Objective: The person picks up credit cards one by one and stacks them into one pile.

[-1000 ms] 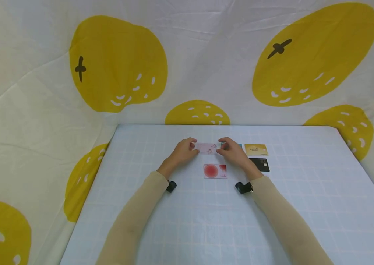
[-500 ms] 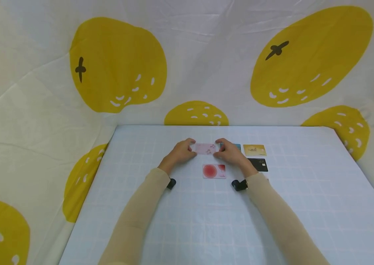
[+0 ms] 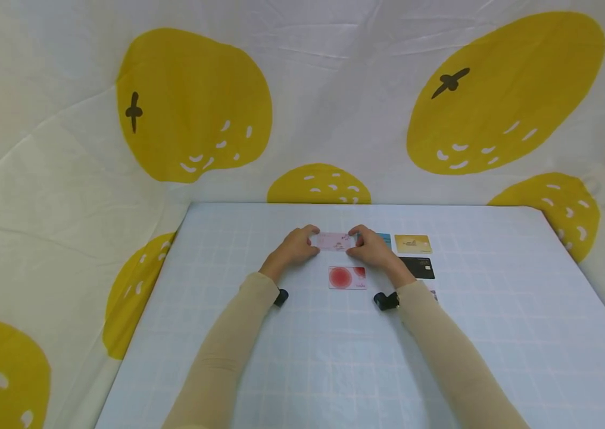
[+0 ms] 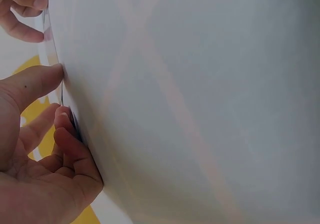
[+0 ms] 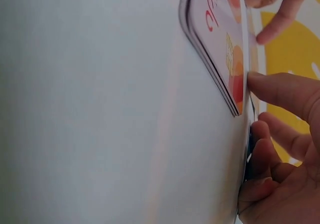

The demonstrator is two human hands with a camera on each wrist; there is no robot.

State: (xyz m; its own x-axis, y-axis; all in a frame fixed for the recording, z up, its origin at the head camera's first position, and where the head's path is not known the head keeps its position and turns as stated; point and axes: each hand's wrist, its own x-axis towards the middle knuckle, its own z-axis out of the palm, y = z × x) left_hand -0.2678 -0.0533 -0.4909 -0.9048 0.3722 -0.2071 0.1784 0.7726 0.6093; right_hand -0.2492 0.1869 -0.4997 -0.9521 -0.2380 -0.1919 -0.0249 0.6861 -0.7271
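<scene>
A pale pink card (image 3: pixel 333 241) with a floral print lies near the far side of the table, between my two hands. My left hand (image 3: pixel 292 247) grips its left end, thumb at the near corner and index finger at the far one. At the opposite end my right hand (image 3: pixel 374 247) pinches it the same way. The left wrist view shows the left thumb (image 4: pixel 50 76) low against the tabletop. Nearer to me than the pink card lies a red and pink card (image 3: pixel 347 278), whose edge looks layered in the right wrist view. A teal card (image 3: pixel 386 239) is partly covered by the right hand.
To the right lie a gold card (image 3: pixel 412 243) and, below it, a black card (image 3: pixel 420 268), partly behind the right wrist. Another card (image 3: pixel 433 294) peeks out beside the right sleeve. A white cloth (image 3: pixel 324 107) with yellow fruit prints hangs behind the table (image 3: pixel 302 369).
My right hand has shifted slightly left and its fingers have come in against the pink card's right end. The left hand stays at the other end; the card is nearly still.
</scene>
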